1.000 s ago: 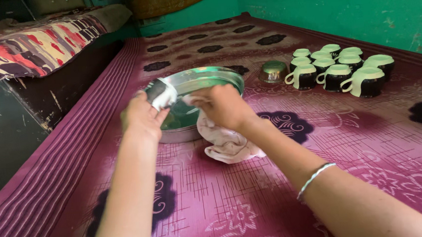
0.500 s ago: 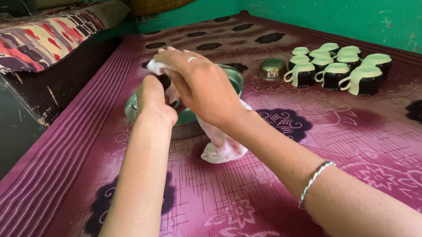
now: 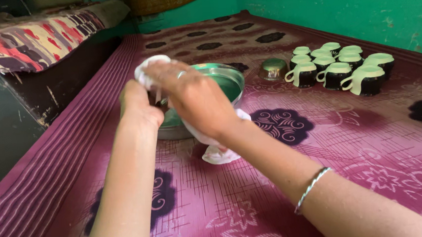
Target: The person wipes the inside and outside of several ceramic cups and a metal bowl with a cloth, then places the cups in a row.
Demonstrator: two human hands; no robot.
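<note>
Steel plate (image 3: 218, 80), round and shallow, tipped up on its near edge on the maroon patterned mat (image 3: 323, 140), open face turned toward the camera and slightly right. Gripped at its near-left rim by the left hand (image 3: 140, 106), curled closed around the edge, fingertips hidden behind the other hand. Crossed over in front, the right hand (image 3: 194, 97), fingers folded shut on a white cloth (image 3: 149, 68), the bunched end pressed against the upper-left rim just above the left hand's hold. Rest of the cloth trailing down under the right wrist, loose tail lying on the mat just in front of the plate. Both hands crowded onto the same left arc of the rim, touching or nearly so; bulk of the plate lying away to the right and beyond the grip, its far-right rim bare and untouched. Left hand nearer the rim and bearing the tilt, right hand laid over it with the cloth. Thin silver bangle (image 3: 309, 188) on the right forearm. Well apart to the right, an upturned small steel bowl (image 3: 273, 69) and, beyond it, a cluster of dark cups (image 3: 335, 71) with pale rims and handles, close to the green wall (image 3: 362, 1). Off to the far left, a bed cover (image 3: 29, 40) in mixed colours.
</note>
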